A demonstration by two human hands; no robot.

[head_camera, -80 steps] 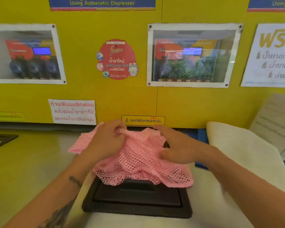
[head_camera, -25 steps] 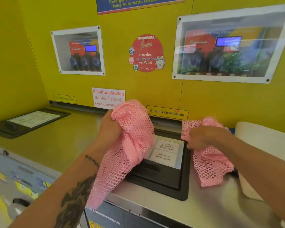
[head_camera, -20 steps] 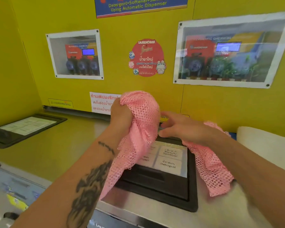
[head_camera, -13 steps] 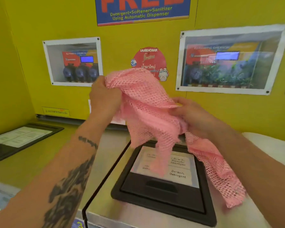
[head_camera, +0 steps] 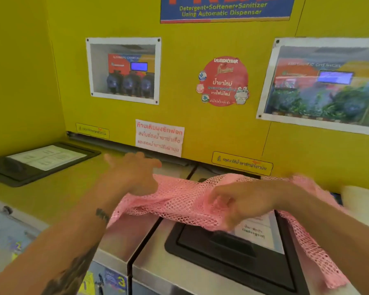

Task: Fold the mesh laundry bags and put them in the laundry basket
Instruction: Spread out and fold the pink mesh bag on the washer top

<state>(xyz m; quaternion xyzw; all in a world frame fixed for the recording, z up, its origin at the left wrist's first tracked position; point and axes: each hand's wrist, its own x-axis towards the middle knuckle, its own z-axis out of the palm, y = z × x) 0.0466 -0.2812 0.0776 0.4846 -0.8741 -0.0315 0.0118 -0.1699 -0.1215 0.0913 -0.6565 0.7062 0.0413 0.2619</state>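
Note:
A pink mesh laundry bag (head_camera: 179, 201) lies stretched sideways across the steel top of a washing machine (head_camera: 149, 258), partly over its black dispenser lid (head_camera: 232, 258). My left hand (head_camera: 134, 175) is flat and open at the bag's left end, fingers spread toward the wall. Blurred, my right hand (head_camera: 239, 203) sits on the middle of the bag with its fingers curled into the mesh. More pink mesh (head_camera: 320, 258) trails under my right forearm and down the lid's right side. No laundry basket is in view.
A yellow wall (head_camera: 200, 128) with stickers and posters stands close behind the machines. To the left is a neighbouring machine top with another black lid (head_camera: 41, 162). A white bulky object (head_camera: 360, 201) sits at the far right.
The bag was held up in the air by both hands; it has come down onto the machine top and spread sideways. My left hand has let go and flattened.

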